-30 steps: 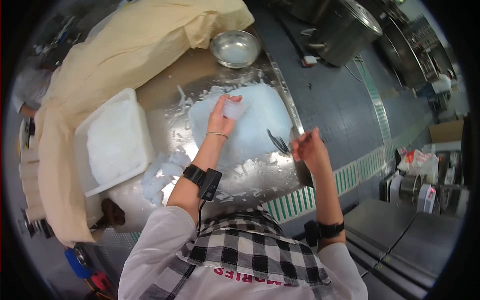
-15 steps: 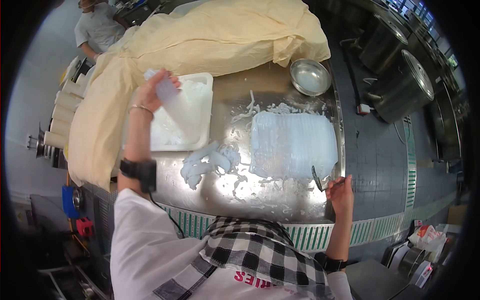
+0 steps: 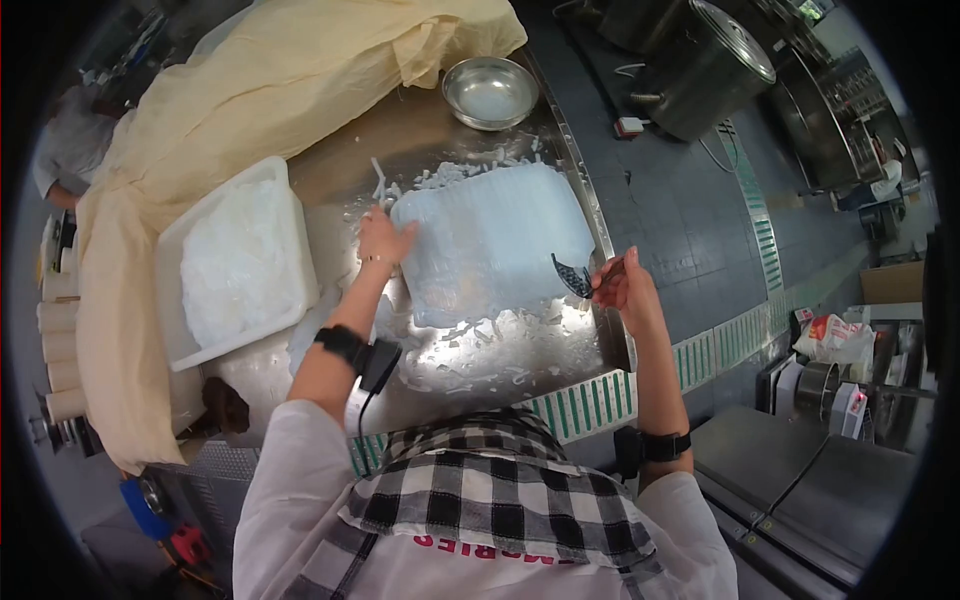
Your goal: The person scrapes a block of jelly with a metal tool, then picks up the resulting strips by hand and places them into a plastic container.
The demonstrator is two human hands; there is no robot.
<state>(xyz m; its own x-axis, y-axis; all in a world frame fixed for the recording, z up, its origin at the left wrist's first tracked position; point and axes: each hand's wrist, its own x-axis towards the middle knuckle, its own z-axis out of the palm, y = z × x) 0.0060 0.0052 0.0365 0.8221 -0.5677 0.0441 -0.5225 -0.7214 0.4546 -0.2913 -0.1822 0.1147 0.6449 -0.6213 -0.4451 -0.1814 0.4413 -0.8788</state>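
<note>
A large pale, translucent slab of jelly [image 3: 490, 245] lies flat on the steel table. My left hand [image 3: 386, 237] is at the slab's left edge, fingers spread and nothing in them. At the slab's right side, my right hand [image 3: 622, 288] grips the handle of a dark jelly scraper [image 3: 573, 276] with a curved, perforated head. The scraper's head overlaps the slab's right edge in this view. A white tray [image 3: 301, 240] to the left holds a heap of whitish jelly strips [image 3: 235, 262]. Beside my left forearm lie more jelly pieces [image 3: 312, 325], partly hidden by the arm.
A steel bowl [image 3: 490, 92] stands at the table's far right corner. Cream cloth [image 3: 290, 75] covers bulky things along the back and left. Jelly scraps litter the steel table [image 3: 335, 130] around the slab. Large steel pots [image 3: 705, 75] stand beyond the table's right edge. A person [image 3: 75, 145] is at far left.
My left hand has let go of translucent jelly over the tray and moved right to the slab's edge. My right hand keeps the scraper by the slab. The whole view has turned and shifted.
</note>
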